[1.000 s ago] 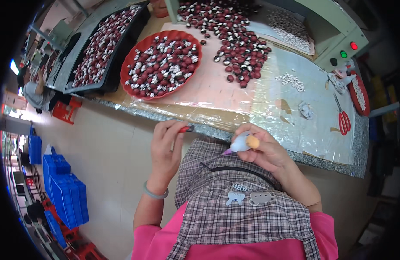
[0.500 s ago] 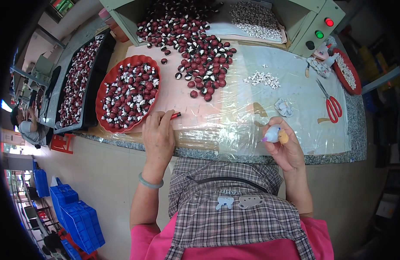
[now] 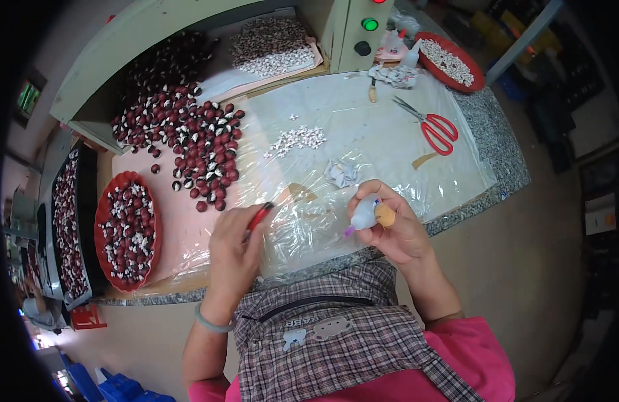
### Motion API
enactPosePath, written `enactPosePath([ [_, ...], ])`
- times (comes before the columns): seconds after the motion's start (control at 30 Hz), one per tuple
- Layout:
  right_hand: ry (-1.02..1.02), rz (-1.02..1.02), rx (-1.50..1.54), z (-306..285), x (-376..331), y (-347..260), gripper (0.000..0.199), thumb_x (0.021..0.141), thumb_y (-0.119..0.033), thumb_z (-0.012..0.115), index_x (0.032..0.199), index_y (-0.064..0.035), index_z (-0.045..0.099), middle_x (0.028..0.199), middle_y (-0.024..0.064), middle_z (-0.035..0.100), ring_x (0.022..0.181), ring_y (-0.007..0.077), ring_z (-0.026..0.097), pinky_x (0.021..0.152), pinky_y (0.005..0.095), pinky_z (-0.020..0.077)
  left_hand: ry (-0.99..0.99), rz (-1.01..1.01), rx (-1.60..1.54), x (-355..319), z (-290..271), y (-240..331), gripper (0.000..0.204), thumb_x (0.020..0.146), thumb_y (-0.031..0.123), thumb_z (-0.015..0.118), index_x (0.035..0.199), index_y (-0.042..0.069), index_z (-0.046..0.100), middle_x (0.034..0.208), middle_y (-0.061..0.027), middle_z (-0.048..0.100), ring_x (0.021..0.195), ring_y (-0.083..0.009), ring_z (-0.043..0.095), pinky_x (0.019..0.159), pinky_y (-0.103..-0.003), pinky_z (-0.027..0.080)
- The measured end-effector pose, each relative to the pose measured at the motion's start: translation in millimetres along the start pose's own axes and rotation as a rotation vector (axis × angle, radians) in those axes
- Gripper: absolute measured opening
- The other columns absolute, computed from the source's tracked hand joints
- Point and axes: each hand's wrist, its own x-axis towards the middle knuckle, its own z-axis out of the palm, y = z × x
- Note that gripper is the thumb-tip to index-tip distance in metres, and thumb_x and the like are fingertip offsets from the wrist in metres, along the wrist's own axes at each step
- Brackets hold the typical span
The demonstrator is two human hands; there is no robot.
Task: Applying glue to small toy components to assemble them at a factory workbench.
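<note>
my right hand (image 3: 395, 231) grips a small white squeeze bottle (image 3: 363, 216) with a purple tip, just over the near edge of the crinkled clear plastic sheet (image 3: 363, 144). my left hand (image 3: 234, 249) pinches a thin red tool (image 3: 259, 217) above that sheet's near left part. farther back on the sheet lie tiny white bits (image 3: 297, 139) and red-handled scissors (image 3: 431, 127); glossy dark red pieces (image 3: 195, 144) spread off its left side.

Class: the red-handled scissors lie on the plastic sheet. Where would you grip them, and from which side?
Grip the red-handled scissors by the red loops, coming from above on the person's side. They lie flat with the loops nearer the table's front edge, and the open blades point away toward the back.
</note>
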Motion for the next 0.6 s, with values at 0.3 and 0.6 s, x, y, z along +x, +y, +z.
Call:
enactPosePath([
  [0.3,0.186,-0.264,-0.083,-13.4,-46.8,-27.4,0.050,0.085,-0.031,0.072,0.116,-0.0020,0.046,0.099,0.0143,0.055,0.063,0.0107,0.049,0.046,0.0192,0.0380,-0.196,0.227,-0.215,132.5,144.1,39.4,0.032,0.081,0.016,0.066,0.106,-0.003,0.064,0.087,-0.0205,0.062,0.080,-0.0355,0.061,0.073,-0.040,0.049],
  [0.6,0.191,-0.248,-0.004,-24.4,-38.7,-17.6,0.047,0.085,-0.026,0.073,0.116,-0.0014,0.047,0.098,0.0160,0.055,0.058,0.0115,0.054,0.044,0.0175,0.0419,0.098,0.348,-0.139,83.2,85.5,16.7,0.016,0.079,0.002,0.064,0.095,0.001,0.063,0.095,-0.0146,0.058,0.090,-0.0316,0.059,0.078,-0.039,0.049],
])
